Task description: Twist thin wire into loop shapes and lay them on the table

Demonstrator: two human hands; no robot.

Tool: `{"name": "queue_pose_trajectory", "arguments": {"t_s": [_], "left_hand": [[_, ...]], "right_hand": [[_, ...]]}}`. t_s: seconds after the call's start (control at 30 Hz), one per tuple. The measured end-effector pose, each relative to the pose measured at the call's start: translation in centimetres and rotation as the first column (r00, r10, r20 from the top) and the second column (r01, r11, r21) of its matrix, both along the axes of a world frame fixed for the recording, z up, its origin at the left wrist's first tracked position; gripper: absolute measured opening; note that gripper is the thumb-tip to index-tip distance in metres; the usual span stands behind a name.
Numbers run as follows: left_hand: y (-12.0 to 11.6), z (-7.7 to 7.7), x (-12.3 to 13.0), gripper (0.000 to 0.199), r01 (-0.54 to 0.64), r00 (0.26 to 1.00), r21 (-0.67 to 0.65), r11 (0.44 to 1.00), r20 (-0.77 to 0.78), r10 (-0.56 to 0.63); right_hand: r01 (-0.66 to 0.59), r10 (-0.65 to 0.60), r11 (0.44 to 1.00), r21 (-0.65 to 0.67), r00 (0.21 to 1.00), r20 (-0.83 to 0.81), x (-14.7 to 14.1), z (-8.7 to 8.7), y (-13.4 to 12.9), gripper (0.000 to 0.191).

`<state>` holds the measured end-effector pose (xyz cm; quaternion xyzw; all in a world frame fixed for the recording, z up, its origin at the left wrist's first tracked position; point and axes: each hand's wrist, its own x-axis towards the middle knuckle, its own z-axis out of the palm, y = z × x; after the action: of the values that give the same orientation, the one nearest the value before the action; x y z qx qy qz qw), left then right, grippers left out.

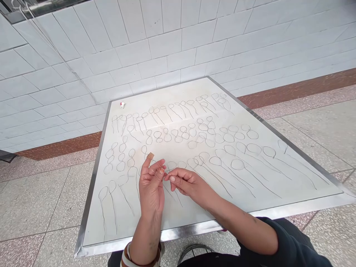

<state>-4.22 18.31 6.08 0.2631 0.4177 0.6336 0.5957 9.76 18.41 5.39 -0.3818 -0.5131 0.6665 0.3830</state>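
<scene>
My left hand (152, 187) is raised over the near part of the white table (172, 215), its thumb and a finger pinched on a thin wire (166, 172). A tan wrap covers one raised fingertip of this hand. Close beside it, my right hand (187, 181) pinches the same wire between thumb and forefinger. The wire is very fine, so its full shape is hard to make out. Below and around both hands lie several wire loops with long tails (237, 164). Farther back are several figure-eight wire loops (176, 135).
Another row of looped wires (172, 108) lies toward the table's back. A small white and red object (122, 105) sits at the far left corner. Metal edging (191, 229) borders the table, and a tiled wall (164, 48) stands behind it.
</scene>
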Motion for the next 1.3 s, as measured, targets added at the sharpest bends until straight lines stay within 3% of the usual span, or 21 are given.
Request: {"name": "queue_pose_trajectory", "arguments": {"t_s": [0.13, 0.23, 0.47, 0.67, 0.8, 0.93, 1.0, 1.07, 1.13, 1.3], "left_hand": [[0.0, 0.1, 0.0, 0.058, -0.007, 0.999, 0.013, 1.0, 0.037, 0.006], [0.0, 0.1, 0.0, 0.057, -0.041, 0.999, 0.007, 0.999, 0.033, 0.041], [0.1, 0.0, -0.2, 0.054, -0.089, 0.996, -0.008, 0.996, -0.003, 0.089], [0.0, -0.1, 0.0, 0.052, -0.146, 0.987, 0.017, 0.989, -0.071, 0.147], [0.2, 0.2, -0.6, 0.057, -0.211, 0.971, 0.017, 0.977, -0.113, 0.212], [0.5, 0.8, -2.3, 0.059, -0.248, 0.944, 0.065, 0.967, -0.206, 0.256], [0.6, 1.1, -3.0, 0.06, -0.253, 0.936, 0.072, 0.965, -0.233, 0.263], [0.6, 1.2, -3.4, 0.061, -0.242, 0.937, 0.062, 0.968, -0.245, 0.249], [0.7, 1.1, -3.5, 0.06, -0.224, 0.939, 0.05, 0.973, -0.255, 0.229], [0.9, 0.8, -3.8, 0.056, -0.282, 0.921, 0.079, 0.956, -0.259, 0.293]], "right_hand": [[-0.131, 0.08, 0.971, -0.201, 0.967, -0.244, 0.1, -0.3, 0.4, 0.031], [-0.167, 0.081, 0.949, -0.269, 0.949, -0.304, 0.1, -0.5, 0.4, 0.035], [-0.08, 0.048, 0.981, -0.174, 0.983, -0.178, -0.1, -0.6, 0.3, 0.039], [-0.092, 0.077, 0.986, -0.141, 0.991, -0.109, -0.1, -0.8, 0.3, 0.037], [-0.163, 0.165, 0.986, -0.046, 0.986, 0.027, 0.0, -0.5, 0.0, 0.035], [-0.367, 0.273, 0.913, 0.177, 0.873, 0.404, 1.2, 0.1, -0.1, 0.027], [-0.419, 0.188, 0.863, 0.281, 0.784, 0.591, 2.0, 0.3, -0.1, 0.026], [-0.39, 0.063, 0.85, 0.353, 0.742, 0.668, 2.6, 0.5, -0.1, 0.024], [-0.38, 0.015, 0.846, 0.375, 0.72, 0.694, 2.8, 0.8, -0.3, 0.02], [-0.509, 0.146, 0.814, 0.279, 0.644, 0.751, 2.3, 1.7, -1.2, 0.023]]}}
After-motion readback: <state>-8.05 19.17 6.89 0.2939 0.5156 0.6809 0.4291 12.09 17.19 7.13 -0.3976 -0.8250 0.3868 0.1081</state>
